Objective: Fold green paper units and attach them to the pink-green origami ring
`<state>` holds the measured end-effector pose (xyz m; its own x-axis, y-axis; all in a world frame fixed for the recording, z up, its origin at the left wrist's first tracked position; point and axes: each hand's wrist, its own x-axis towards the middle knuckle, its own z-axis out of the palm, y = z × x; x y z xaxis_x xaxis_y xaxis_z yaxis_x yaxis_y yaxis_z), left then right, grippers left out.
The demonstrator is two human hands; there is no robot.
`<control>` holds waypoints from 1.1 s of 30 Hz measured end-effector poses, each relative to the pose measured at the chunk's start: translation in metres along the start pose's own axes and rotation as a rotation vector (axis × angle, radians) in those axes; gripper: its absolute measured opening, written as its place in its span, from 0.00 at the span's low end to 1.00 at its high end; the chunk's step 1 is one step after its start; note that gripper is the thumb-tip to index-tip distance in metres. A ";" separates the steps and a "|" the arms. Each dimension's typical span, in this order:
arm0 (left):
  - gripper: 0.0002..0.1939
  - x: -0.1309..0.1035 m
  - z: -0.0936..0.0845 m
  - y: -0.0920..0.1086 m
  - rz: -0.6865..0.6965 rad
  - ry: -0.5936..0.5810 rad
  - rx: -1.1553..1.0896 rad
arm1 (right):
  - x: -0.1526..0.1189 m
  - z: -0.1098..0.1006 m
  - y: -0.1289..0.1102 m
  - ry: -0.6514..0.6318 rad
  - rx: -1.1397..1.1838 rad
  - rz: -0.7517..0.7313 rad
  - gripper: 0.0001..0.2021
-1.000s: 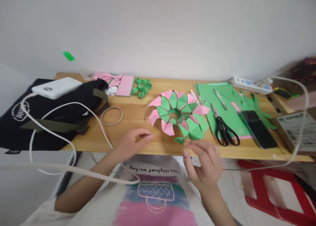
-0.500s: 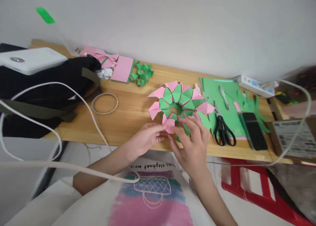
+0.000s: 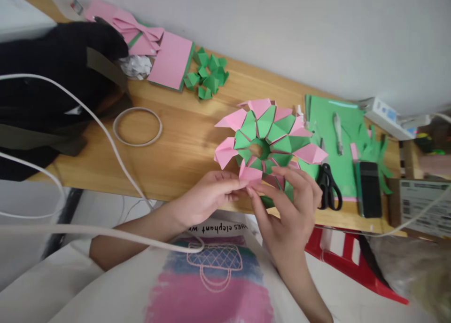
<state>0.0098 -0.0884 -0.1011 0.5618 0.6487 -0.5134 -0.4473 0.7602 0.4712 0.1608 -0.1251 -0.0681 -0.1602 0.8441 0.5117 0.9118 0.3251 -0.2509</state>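
A ring-shaped paper flower of folded green and pink pieces lies near the table's front edge, with a round hole in its middle. My left hand pinches the near pink petal between thumb and fingers. From the other side, my right hand grips the same petal with thumb and index finger, its other fingers bent over the near right part of the flower. The fingers hide part of the flower's near side.
Black scissors, a phone, green paper sheets and a cutter lie to the right. Folded green pieces and pink sheets lie at back left. A tape ring and white cable are left.
My view has shifted and tilted, so the table's things sit differently in the picture. Both hands stay at the near pink petal, with the fingertips slightly shifted.
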 end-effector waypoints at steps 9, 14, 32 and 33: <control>0.06 0.002 -0.001 0.002 -0.008 -0.025 0.007 | 0.003 -0.004 -0.004 -0.047 0.021 0.122 0.03; 0.06 0.001 0.000 0.001 -0.030 -0.029 -0.087 | 0.004 -0.004 -0.004 -0.051 0.039 0.144 0.02; 0.04 0.004 0.005 -0.011 0.015 -0.166 -0.236 | 0.003 -0.010 -0.006 -0.064 0.005 0.145 0.04; 0.04 0.004 0.005 -0.011 0.009 -0.153 -0.244 | 0.003 -0.012 -0.006 -0.077 0.000 0.141 0.04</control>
<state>0.0205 -0.0943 -0.1044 0.6471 0.6566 -0.3875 -0.5963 0.7526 0.2795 0.1590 -0.1296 -0.0552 -0.0587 0.9117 0.4067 0.9274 0.2006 -0.3159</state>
